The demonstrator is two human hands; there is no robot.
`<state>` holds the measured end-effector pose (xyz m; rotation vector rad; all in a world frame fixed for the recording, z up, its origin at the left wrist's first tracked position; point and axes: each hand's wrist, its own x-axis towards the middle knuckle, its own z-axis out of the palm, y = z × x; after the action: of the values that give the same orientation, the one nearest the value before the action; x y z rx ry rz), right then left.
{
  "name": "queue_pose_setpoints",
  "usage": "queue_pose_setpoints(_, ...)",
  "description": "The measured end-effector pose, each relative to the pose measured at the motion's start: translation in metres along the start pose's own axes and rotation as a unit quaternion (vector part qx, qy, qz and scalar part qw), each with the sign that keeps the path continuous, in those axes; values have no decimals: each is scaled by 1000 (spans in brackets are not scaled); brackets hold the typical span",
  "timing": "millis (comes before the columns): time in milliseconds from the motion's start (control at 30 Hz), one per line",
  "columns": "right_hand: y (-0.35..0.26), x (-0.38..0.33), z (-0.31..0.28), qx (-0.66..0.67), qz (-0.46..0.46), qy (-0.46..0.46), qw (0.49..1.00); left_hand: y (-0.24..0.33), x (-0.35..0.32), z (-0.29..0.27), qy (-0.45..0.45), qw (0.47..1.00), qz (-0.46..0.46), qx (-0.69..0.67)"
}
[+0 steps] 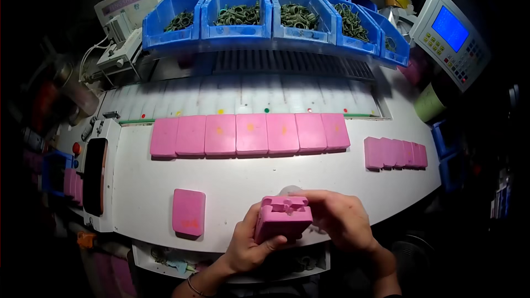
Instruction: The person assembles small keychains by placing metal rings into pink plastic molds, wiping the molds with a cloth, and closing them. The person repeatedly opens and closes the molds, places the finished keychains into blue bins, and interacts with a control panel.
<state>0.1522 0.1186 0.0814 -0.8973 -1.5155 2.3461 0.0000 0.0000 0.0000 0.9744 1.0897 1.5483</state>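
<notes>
My left hand point(249, 245) is closed around a pink mold block point(284, 226), its thumb along the near lower edge. The block is tilted, and its end facing up shows a seam and a notched opening. My right hand point(348, 218) is bent around the block's right side, index finger reaching to its far top edge; its other fingertips are partly hidden. Behind the block, a pale rounded thing point(291, 190) shows in part; I cannot tell what it is. To the left, a single pink block point(189, 212) with a faint orange mark lies flat on the white table point(221, 185).
A row of several pink blocks point(251, 134) crosses the table beyond my hands. More pink blocks point(395, 153) lean together at the right. Blue bins point(237, 14) of small green rings hang above. A control panel point(450, 33) stands at far right; an open drawer point(165, 262) is below.
</notes>
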Motion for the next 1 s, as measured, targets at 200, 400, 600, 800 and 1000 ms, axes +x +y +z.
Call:
queue_pose_setpoints(200,15,4,10,-228,-251,69,938,17,7,3,-10,998,1,66)
queue_pose_setpoints(400,9,4,7,-314,-283,97,901,28,28,4,-63,997,-19,45)
queue_pose_setpoints(600,1,4,-23,-347,-307,97,881,13,46,27,-52,998,-23,9)
queue_pose_setpoints(800,-96,29,-137,-561,-492,349,568,-3,32,-4,75,962,-163,-204)
queue_pose_setpoints(1000,-197,-63,-433,-264,-560,674,404,7,32,14,38,944,-204,-256)
